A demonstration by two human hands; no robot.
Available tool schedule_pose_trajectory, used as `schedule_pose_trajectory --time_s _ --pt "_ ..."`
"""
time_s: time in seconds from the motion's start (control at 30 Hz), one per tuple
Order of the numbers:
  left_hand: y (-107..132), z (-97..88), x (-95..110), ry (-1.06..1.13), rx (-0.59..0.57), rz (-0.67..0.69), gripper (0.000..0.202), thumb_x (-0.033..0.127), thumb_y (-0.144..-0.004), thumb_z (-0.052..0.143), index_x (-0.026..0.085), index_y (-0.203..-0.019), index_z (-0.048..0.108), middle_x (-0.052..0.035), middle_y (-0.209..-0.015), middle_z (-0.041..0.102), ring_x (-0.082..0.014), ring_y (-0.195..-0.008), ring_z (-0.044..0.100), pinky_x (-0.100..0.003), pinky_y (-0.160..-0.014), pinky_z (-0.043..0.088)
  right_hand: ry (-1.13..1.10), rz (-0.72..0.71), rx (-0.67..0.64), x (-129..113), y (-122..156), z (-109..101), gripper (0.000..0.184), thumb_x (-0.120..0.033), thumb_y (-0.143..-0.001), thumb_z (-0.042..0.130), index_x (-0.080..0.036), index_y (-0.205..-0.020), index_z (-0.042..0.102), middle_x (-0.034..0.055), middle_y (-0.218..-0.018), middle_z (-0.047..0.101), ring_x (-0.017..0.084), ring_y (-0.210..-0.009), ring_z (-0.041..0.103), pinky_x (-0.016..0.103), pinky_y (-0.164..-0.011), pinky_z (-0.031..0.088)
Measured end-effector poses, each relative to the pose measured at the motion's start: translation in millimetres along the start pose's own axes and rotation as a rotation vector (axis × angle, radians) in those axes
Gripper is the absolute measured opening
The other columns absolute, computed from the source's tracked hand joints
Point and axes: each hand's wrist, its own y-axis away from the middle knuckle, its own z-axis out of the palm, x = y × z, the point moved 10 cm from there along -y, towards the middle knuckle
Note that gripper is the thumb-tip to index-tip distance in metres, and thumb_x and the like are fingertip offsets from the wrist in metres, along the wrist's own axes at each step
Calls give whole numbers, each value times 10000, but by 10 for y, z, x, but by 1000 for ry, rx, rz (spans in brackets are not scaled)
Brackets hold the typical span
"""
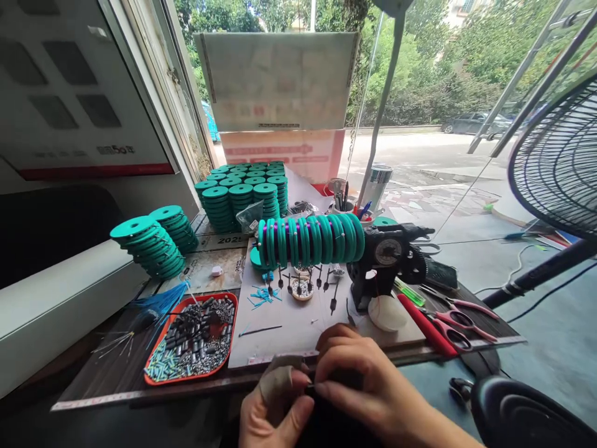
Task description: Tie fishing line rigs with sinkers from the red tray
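Observation:
My left hand, with beige wraps on its fingers, is pinched at the table's front edge. Against it, my right hand is also pinched, thumb to fingertip. What lies between the fingertips is too small and dark to make out. Beyond them, a row of green spools wound with purple line sits on a black winding machine. Small dark pieces hang below the spools. Near the hands, a thin dark stick and cut blue strips lie on the pale board.
An orange-rimmed tray of small metal and tube parts stands left. Stacked green spools rise behind it. A small bowl of white beads is mid-board. Pink-handled scissors, a red-handled tool and a fan are right.

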Motion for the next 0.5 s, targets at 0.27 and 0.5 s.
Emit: schedule_pose_trajectory --time_s 0.27,0.5 --pt "-24 141 -45 272 58 -46 190 299 -535 851 209 -622 706 -8 -674 700 -150 -677 645 -158 -647 523 54 -35 31 29 15 -11 68 -186 -767 635 -146 -715 658 9 -698 608 95 -769 519 181 -682 378" --pt "-34 48 -118 214 83 -76 216 326 -539 848 215 -673 720 12 -669 678 -81 -572 552 -122 -579 466 310 -154 99 -82 -10 -79 126 -232 -824 573 -192 -733 650 -6 -666 605 96 -730 500 209 -685 352"
